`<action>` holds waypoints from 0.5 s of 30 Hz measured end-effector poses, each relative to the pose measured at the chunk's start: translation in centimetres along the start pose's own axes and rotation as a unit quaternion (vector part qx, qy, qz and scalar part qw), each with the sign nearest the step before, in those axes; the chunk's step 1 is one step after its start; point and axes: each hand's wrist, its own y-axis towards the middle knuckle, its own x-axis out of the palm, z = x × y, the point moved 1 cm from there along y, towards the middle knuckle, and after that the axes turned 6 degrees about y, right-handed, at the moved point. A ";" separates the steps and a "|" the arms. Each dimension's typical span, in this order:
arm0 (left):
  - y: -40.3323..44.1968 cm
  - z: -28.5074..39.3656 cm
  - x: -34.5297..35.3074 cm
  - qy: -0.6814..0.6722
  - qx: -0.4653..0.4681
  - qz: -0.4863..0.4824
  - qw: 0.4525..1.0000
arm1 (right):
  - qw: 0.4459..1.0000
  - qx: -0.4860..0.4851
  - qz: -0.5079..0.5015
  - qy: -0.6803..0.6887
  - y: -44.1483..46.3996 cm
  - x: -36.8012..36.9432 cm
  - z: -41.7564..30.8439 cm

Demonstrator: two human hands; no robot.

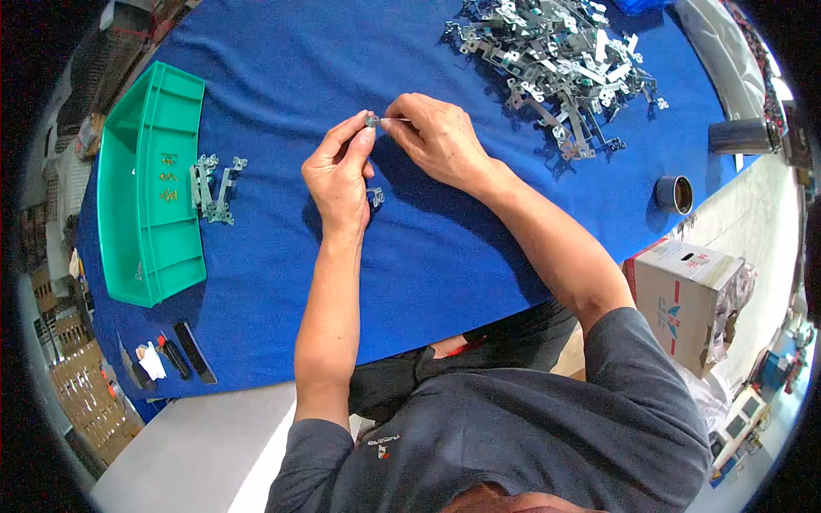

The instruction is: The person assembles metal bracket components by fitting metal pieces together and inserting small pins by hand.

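Near twelve o'clock over blue-covered desk (256,308): small metal part (372,122) pinched in left hand (338,179); right hand (436,141) clamped on thin rod (397,119) just beside it. Rod could slip if either pinch loosens; dropped part could lodge in cloth folds (256,111).

The tablecloth (445,256) is showing matt, lightly wrinkled cloth, while the green tray (122,214) is gleaming like smooth plastic. The heaped brackets (573,73) are glinting as bare, shiny metal. The box (671,299) is looking like printed cardboard, and the shirt (539,427) is appearing as soft, matt fabric.
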 end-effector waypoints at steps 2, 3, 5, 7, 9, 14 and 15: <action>0.1 0.1 0.2 -0.002 0.003 -0.003 1.000 | 1.000 0.006 0.005 0.005 0.0 0.0 0.1; -0.1 0.2 0.2 -0.006 0.006 0.000 1.000 | 1.000 0.009 0.005 0.010 0.0 0.0 0.0; -0.1 0.1 0.2 -0.009 0.004 -0.002 1.000 | 0.999 0.015 0.013 0.028 -0.1 0.0 -0.1; 0.1 0.0 0.1 -0.015 -0.001 -0.007 1.000 | 0.999 0.015 0.028 0.039 0.0 0.1 0.0; 0.0 0.0 0.1 -0.002 -0.008 -0.002 1.000 | 0.999 -0.003 0.032 0.038 0.0 0.2 0.2; 0.1 0.1 0.2 -0.010 -0.007 -0.001 1.000 | 1.000 -0.002 0.010 0.008 0.1 0.0 -0.2; 0.0 0.1 0.2 -0.013 -0.008 0.001 1.000 | 1.000 -0.009 0.015 0.012 0.1 0.0 -0.2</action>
